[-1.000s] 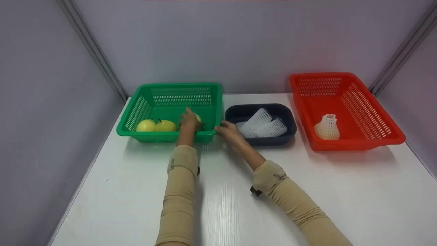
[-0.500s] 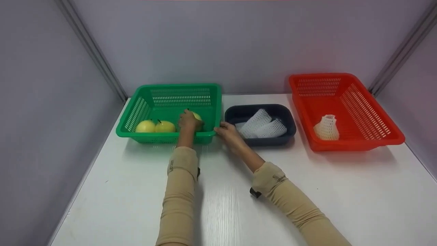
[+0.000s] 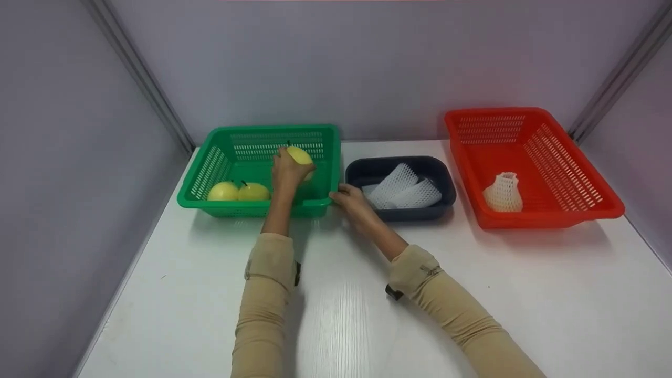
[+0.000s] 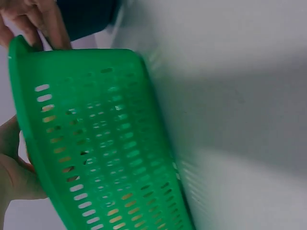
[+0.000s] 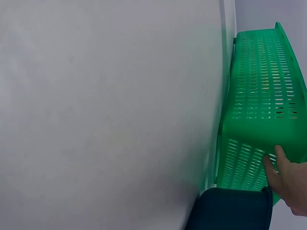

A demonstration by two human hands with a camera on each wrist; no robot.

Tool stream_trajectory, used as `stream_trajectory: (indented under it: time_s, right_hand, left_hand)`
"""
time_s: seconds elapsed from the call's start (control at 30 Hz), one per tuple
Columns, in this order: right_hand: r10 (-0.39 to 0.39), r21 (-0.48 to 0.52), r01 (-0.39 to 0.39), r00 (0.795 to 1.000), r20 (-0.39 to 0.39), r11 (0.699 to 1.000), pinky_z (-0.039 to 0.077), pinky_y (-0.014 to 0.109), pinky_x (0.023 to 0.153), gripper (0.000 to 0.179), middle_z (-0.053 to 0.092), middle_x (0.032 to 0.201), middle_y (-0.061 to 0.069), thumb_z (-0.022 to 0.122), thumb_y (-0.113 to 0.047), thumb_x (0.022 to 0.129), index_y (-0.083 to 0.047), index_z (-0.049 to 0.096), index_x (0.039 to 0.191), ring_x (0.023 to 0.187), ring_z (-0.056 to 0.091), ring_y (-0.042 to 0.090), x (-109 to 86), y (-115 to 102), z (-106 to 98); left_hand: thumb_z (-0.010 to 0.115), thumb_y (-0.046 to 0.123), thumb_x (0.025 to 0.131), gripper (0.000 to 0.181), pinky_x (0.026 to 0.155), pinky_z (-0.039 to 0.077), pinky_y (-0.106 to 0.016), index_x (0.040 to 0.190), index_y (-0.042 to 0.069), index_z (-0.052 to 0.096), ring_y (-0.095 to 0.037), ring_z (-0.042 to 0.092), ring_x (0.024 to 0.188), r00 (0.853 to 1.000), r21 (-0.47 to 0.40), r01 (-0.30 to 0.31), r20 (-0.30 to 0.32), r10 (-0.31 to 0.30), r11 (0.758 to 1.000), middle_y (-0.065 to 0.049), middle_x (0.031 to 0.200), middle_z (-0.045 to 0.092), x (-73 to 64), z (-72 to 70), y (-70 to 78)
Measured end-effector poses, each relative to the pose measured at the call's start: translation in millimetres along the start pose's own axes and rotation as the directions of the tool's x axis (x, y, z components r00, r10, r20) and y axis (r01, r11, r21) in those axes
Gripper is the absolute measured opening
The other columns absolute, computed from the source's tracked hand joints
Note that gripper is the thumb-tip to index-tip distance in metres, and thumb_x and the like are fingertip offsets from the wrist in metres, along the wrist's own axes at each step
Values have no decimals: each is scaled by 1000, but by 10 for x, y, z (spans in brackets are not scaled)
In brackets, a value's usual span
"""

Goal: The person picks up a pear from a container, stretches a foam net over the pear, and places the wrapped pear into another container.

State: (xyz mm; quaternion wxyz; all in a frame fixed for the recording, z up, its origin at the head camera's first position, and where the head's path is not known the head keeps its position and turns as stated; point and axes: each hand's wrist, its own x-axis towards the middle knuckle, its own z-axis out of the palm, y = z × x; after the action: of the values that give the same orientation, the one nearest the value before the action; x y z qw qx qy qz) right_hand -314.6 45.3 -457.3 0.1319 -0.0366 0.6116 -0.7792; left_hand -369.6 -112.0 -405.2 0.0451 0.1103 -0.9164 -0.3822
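Note:
My left hand (image 3: 287, 170) grips a yellow pear (image 3: 299, 155) with a dark stem, raised inside the green basket (image 3: 268, 205). In the left wrist view the basket wall hides most of that pear, and the left hand (image 4: 17, 175) shows past the rim. Two more yellow pears (image 3: 223, 191) lie side by side in the basket's near left corner. My right hand (image 3: 357, 206) touches the basket's near right corner from outside; in the right wrist view its fingers (image 5: 280, 155) lie fairly straight on the green wall.
A dark blue tub (image 3: 401, 216) with several white foam nets (image 3: 396, 186) stands right of the green basket. Farther right, a red basket (image 3: 551, 218) holds one pale item in a foam net (image 3: 504, 194). A wall (image 3: 336, 68) rises behind the white table (image 3: 336, 315).
My left hand has lifted the pear upward from the green basket's floor, its forearm shifting slightly left. The right hand stays at the basket corner.

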Motion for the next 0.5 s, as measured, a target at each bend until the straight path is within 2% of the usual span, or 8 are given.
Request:
stream_trajectory:
  time_s: [0.27, 0.5]
  right_hand:
    - [19, 2, -19, 1000, -16, 1000, 35, 41, 97, 43, 42, 128, 29, 49, -2, 93, 12, 34, 132, 113, 48, 30, 15, -16, -10]
    - [5, -22, -7, 998, -62, 1000, 39, 37, 94, 44, 50, 120, 21, 54, -4, 91, 9, 38, 130, 108, 52, 25, 2, -5, 4]
  left_hand:
    - [73, 33, 75, 83, 81, 45, -42, 139, 7, 26, -30, 49, 105, 997, -103, -73, -9, 72, 992, -18, 122, 41, -232, -73, 189]
    - [73, 30, 75, 83, 82, 44, -42, 140, 7, 26, -28, 48, 106, 990, -207, -142, -22, 141, 968, -17, 124, 40, -450, -85, 258]
